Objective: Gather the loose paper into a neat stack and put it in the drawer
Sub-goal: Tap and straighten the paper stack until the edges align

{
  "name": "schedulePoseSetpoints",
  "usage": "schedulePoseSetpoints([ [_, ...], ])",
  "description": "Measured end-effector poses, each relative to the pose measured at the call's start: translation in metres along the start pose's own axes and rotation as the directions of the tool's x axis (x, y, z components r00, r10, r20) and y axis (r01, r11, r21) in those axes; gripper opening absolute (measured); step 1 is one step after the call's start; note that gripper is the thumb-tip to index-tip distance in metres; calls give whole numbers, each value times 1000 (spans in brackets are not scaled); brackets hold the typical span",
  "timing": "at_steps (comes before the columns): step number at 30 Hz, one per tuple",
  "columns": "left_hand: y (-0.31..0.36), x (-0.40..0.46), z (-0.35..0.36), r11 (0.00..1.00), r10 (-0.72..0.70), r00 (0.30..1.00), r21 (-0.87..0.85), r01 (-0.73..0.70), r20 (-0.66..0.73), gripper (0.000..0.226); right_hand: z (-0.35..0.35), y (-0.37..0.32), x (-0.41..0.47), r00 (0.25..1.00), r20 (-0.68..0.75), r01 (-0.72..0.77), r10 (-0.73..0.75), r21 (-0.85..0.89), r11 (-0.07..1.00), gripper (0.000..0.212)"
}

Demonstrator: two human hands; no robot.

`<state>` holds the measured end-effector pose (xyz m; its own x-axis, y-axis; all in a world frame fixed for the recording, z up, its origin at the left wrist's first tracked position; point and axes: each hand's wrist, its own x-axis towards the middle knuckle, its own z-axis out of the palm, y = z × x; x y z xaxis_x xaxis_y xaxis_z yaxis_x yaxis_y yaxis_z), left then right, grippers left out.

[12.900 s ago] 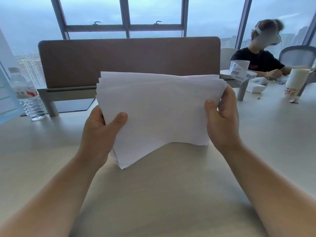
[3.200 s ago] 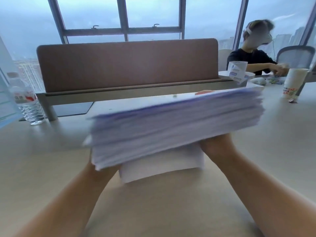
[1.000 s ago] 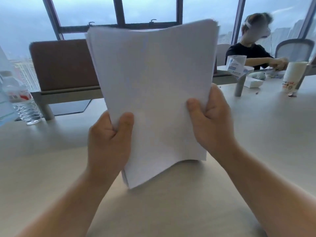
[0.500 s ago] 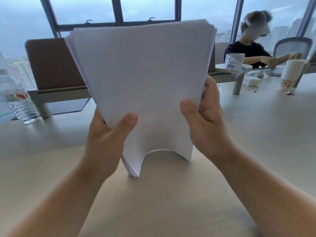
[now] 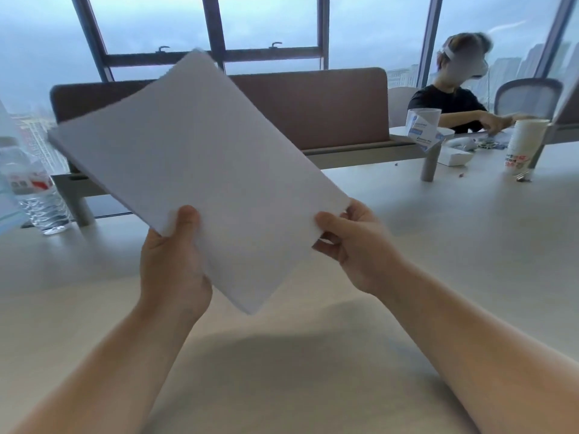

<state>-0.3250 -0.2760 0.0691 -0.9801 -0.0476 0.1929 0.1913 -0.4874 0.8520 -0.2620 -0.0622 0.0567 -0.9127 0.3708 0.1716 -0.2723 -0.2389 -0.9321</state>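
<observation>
From the head camera, we hold the paper stack (image 5: 200, 170) up off the table (image 5: 454, 245), tilted so one corner points down and its edges look blurred. Our left hand (image 5: 174, 264) grips the lower left edge, thumb on the front sheet. Our right hand (image 5: 354, 245) pinches the right corner. A water bottle (image 5: 34, 189) stands at far left, a paper cup (image 5: 523, 145) at right, near a seated person (image 5: 451, 101). We see no drawer here
</observation>
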Motion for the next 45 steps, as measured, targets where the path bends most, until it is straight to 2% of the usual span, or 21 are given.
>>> schedulePoseSetpoints([
  [2,-4,-3,5,990,-110,992,-84,114,56,19,9,8,-5,989,118,-107,92,129,986,33],
  [4,-9,-6,7,975,-186,973,-101,200,136,22,17,17,-8,985,135,-120,105,111,987,33],
  [6,-10,-5,7,969,-206,956,-92,228,207,34,15,17,-4,1000,-3,-23,24,37,999,35],
  [8,-6,1,0,959,-187,952,-165,231,243,54,2,10,7,980,-178,83,-91,-54,995,30],
  [9,-2,6,-5,948,-172,952,-221,230,254,55,-6,5,11,956,-255,114,-145,-132,985,26],
  [11,7,17,-17,939,-140,944,-262,223,299,39,-21,-4,15,908,-338,124,-247,-347,930,26],
  [13,13,27,-29,957,-150,916,-180,229,371,35,-29,-12,17,879,-348,96,-325,-538,837,24],
  [15,14,33,-34,977,-188,907,-23,212,376,25,-35,-15,18,859,-336,98,-386,-633,768,19],
  [17,7,35,-35,970,-199,932,193,145,303,28,-37,-13,19,859,-295,126,-419,-671,731,17],
  [19,-4,37,-34,925,-154,967,375,68,203,19,-36,-7,18,872,-231,167,-433,-689,705,15],
  [21,-12,36,-34,876,-62,986,483,-20,154,15,-34,-5,17,883,-202,184,-423,-681,708,13],
  [23,-13,33,-33,853,24,986,511,-108,167,19,-29,-6,14,897,-189,217,-399,-599,771,15],
  [26,-3,23,-23,896,103,967,401,-192,232,32,-25,-12,10,907,-156,301,-392,-410,861,19],
  [27,2,21,-21,921,109,964,340,-190,243,32,-25,-15,8,903,-152,325,-401,-368,871,18],
  [30,8,26,-23,973,104,963,177,-151,248,16,-30,-21,10,896,-170,373,-411,-218,902,18],
  [32,6,29,-28,979,66,968,172,-110,242,27,-35,-17,14,907,-164,367,-389,-150,918,18],
  [35,-2,28,-31,962,12,973,262,-73,229,23,-35,-5,14,939,-133,293,-317,-175,940,25],
  [37,-7,26,-30,944,45,985,316,-96,165,12,-32,-1,12,941,-126,280,-315,-235,931,29],
  [39,-7,23,-28,927,88,986,351,-132,140,7,-29,-1,10,933,-120,297,-339,-275,914,22],
  [43,2,15,-19,954,112,973,253,-162,200,11,-24,-12,6,898,-133,383,-420,-232,894,20],
  [45,6,13,-17,966,101,959,203,-158,264,21,-24,-18,5,889,-139,413,-437,-169,895,19],
])
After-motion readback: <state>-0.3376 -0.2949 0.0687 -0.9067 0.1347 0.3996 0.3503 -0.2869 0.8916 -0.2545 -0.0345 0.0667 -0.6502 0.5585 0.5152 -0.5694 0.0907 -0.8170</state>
